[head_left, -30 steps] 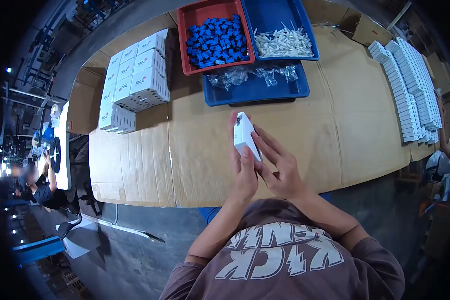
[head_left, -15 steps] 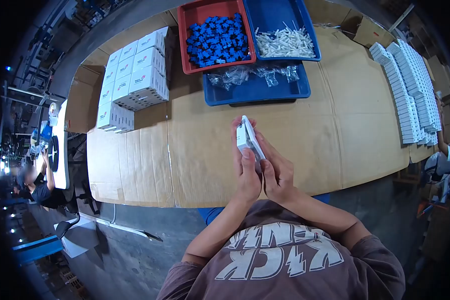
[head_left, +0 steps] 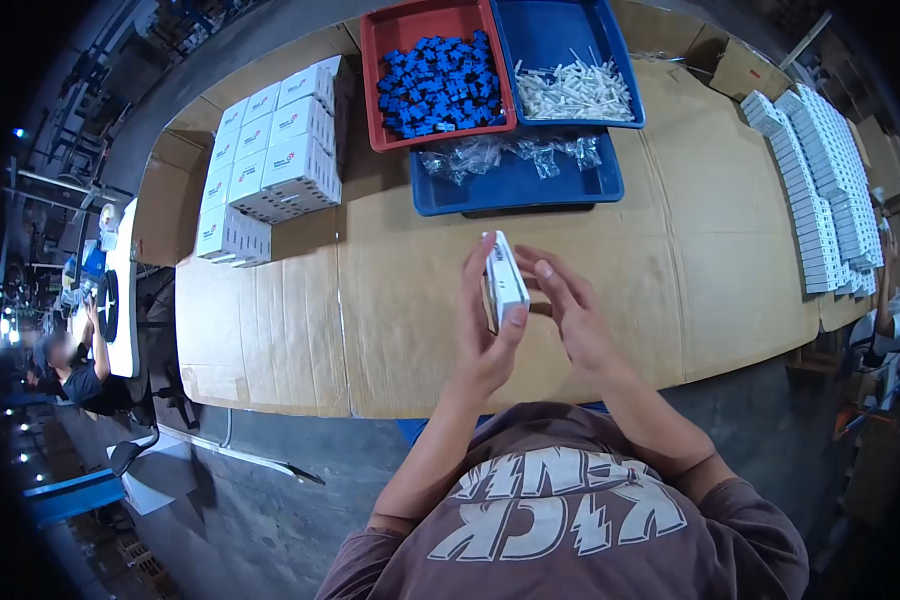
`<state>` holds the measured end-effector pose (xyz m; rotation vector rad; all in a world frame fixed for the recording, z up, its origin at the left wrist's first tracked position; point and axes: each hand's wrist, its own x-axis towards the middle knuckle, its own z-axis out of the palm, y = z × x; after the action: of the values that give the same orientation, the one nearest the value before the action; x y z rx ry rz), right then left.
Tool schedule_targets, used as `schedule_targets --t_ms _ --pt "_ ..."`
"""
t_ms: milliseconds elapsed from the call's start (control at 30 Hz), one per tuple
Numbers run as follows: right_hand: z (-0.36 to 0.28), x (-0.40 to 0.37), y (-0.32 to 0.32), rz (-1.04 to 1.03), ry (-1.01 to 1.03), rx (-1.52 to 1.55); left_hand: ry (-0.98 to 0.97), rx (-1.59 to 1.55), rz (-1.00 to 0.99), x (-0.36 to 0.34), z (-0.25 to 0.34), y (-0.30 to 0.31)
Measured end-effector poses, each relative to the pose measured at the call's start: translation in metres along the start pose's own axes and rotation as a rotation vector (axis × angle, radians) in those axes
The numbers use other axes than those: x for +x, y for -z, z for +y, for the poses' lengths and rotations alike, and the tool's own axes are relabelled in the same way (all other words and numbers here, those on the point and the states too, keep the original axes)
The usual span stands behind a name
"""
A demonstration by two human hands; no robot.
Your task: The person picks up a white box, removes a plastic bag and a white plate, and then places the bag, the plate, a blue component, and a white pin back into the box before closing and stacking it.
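A small white box (head_left: 507, 275) with dark print is held above the cardboard-covered table by my left hand (head_left: 483, 335). Its thumb presses the near end while the fingers lie along the left side. My right hand (head_left: 575, 315) is just to the right of the box, thumb and fingers apart and curved toward it. Whether a right fingertip still touches the box's far side is hard to make out. Beyond both hands lies a blue tray (head_left: 515, 203) with clear plastic bags (head_left: 475, 155).
A red bin (head_left: 372, 90) of blue parts and a blue bin (head_left: 570, 35) of white plastic pieces sit at the back. White cartons (head_left: 280, 150) are stacked at left, slim white boxes (head_left: 820, 190) at right. One person (head_left: 85, 370) works at far left.
My right hand has come off the box and moved right, its fingers spreading. The box has turned in my left hand and now looks closed, where its flap stood out before.
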<state>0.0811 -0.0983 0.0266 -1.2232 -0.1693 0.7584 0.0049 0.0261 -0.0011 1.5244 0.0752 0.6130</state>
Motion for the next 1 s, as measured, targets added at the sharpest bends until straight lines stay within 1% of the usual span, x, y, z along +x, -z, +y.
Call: schedule_targets --t_ms 33,67,133,233,333,367,467,533,567,667,800,833,867,933,967,1000 --pt "-0.006 0.0 0.006 -0.089 -0.085 0.08 0.038 -0.028 -0.014 -0.004 0.0 -0.003" --pt "-0.009 -0.002 0.005 -0.097 -0.107 0.046 0.075 -0.056 -0.029 -0.005 0.0 -0.004" --pt "-0.015 -0.004 0.003 -0.117 -0.147 -0.026 0.035 -0.056 -0.058 -0.004 -0.002 -0.004" --pt "-0.014 -0.004 -0.002 -0.089 -0.102 -0.011 -0.048 -0.029 -0.086 0.003 0.005 -0.006" --pt "0.0 -0.003 -0.005 -0.085 -0.01 0.029 0.096 0.001 0.006 0.004 0.018 -0.013" --pt "0.003 -0.005 -0.005 -0.068 -0.027 0.067 0.068 0.0 0.037 0.004 0.016 -0.015" --pt "0.005 -0.01 -0.017 -0.007 0.002 0.046 0.004 0.052 0.113 -0.002 0.006 -0.013" --pt "0.012 -0.01 -0.022 -0.028 0.085 0.053 -0.045 0.134 0.125 0.0 0.004 -0.013" --pt "0.014 -0.011 -0.024 -0.033 0.127 0.056 -0.023 0.102 0.132 -0.001 0.013 -0.018" --pt "0.014 -0.014 -0.026 -0.016 0.138 0.01 -0.112 0.129 0.14 -0.005 -0.007 -0.015" --pt "0.015 -0.024 -0.024 -0.023 0.046 -0.023 -0.143 0.153 0.166 -0.001 -0.007 -0.018" --pt "0.023 -0.024 -0.023 -0.012 0.139 -0.079 -0.122 0.209 0.153 -0.001 -0.001 -0.019" --pt "0.023 -0.026 -0.019 -0.022 0.18 -0.093 -0.142 0.191 0.159 0.0 -0.002 -0.022" --pt "0.022 -0.03 -0.016 -0.044 0.251 -0.112 -0.169 0.165 0.172 -0.001 -0.003 -0.025" --pt "0.021 -0.031 -0.013 -0.058 0.268 -0.151 -0.11 0.154 0.164 -0.003 -0.005 -0.025" --pt "0.024 -0.034 -0.013 -0.055 0.286 -0.172 -0.115 0.168 0.157 -0.006 -0.003 -0.025"
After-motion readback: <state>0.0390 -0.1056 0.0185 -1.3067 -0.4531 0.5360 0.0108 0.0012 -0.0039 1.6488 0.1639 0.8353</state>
